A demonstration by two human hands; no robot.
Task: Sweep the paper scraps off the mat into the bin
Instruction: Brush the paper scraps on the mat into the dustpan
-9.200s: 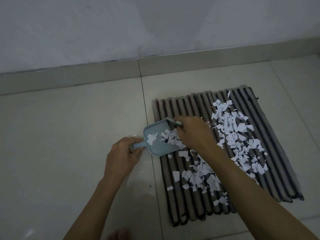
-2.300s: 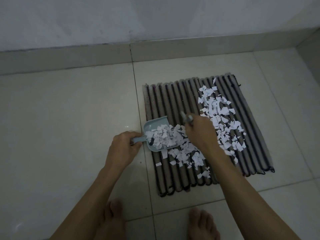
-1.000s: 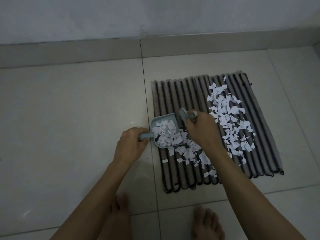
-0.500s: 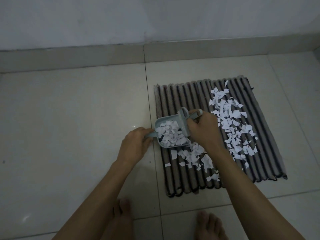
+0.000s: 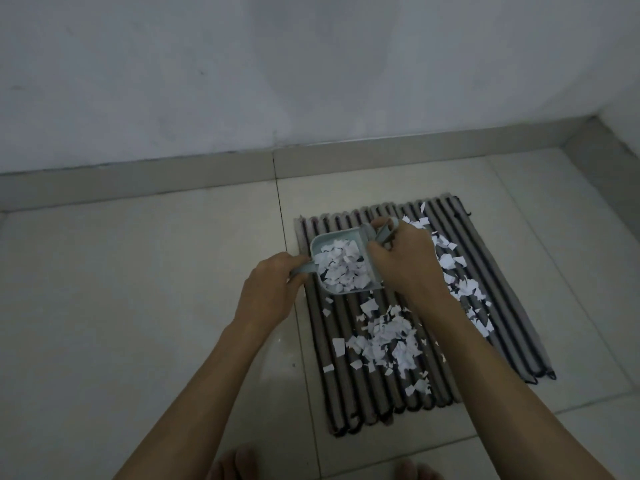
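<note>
A grey ribbed mat (image 5: pixel 512 292) lies on the tiled floor. White paper scraps (image 5: pixel 384 336) are scattered over its middle and right side. My left hand (image 5: pixel 268 292) grips the handle of a small pale blue dustpan (image 5: pixel 318 245), which is lifted above the mat's far left part and holds a heap of scraps. My right hand (image 5: pixel 407 263) grips a small pale blue brush (image 5: pixel 386 233) pressed across the dustpan's open mouth. No bin is in view.
A skirting board (image 5: pixel 207 178) and a grey wall run along the far side, with a room corner at the right. Pale floor tiles (image 5: pixel 121 306) spread to the left of the mat. My bare feet (image 5: pixel 235 464) show at the bottom edge.
The brush swept scraps into the dustpan, then closed against its mouth. Both hands have lifted the loaded dustpan up and toward the mat's far left. A patch of scraps stays behind below it.
</note>
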